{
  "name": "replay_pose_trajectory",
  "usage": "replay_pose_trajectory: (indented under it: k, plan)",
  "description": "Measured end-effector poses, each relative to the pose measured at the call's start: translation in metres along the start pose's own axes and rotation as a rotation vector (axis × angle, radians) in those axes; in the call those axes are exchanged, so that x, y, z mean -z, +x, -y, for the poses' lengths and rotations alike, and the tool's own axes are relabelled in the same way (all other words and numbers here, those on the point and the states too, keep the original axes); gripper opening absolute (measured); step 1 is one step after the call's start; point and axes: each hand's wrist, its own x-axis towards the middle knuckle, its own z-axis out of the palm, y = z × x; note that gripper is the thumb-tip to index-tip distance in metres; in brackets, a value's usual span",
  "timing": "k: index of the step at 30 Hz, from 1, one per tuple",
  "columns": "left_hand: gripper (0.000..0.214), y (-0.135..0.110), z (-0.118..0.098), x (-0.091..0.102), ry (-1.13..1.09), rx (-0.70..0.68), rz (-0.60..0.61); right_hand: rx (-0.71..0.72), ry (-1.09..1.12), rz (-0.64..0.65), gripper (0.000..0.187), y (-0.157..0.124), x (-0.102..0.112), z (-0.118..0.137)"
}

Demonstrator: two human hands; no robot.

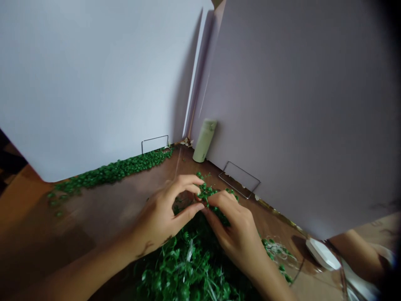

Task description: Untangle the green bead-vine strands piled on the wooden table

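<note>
A glossy green, plastic-looking sprig with small round beads (pixel 206 191) sits between our fingertips. Our right hand (pixel 235 217) pinches it; our left hand (pixel 169 205) curves beside it, its grip unclear to us. Below both hands lies a tangled heap of shiny green stems (pixel 184 269). Too hard a tug could scatter beads; a forward knock could topple the pale-green cylindrical bottle (pixel 204 142) beyond our fingertips.
</note>
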Motion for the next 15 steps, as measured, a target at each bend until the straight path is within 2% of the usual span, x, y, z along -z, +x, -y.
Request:
replay_pose_trajectory:
  k: [2, 7, 11, 15]
  plan:
    - [0.044, 0.000, 0.002, -0.002, -0.105, 0.104, 0.011, 0.000, 0.031, 0.011, 0.008, 0.000, 0.000, 0.000]
    - [0.010, 0.007, -0.001, 0.002, -0.189, 0.129, 0.122, 0.011, 0.097, 0.039, 0.010, 0.001, 0.000, -0.001]
    - [0.006, 0.010, -0.010, 0.006, -0.210, 0.221, 0.071, -0.014, 0.097, 0.043, 0.009, 0.002, 0.000, -0.003]
    - [0.007, 0.010, -0.014, 0.007, -0.248, 0.228, 0.077, -0.028, 0.083, 0.042, 0.012, 0.002, -0.001, -0.006]
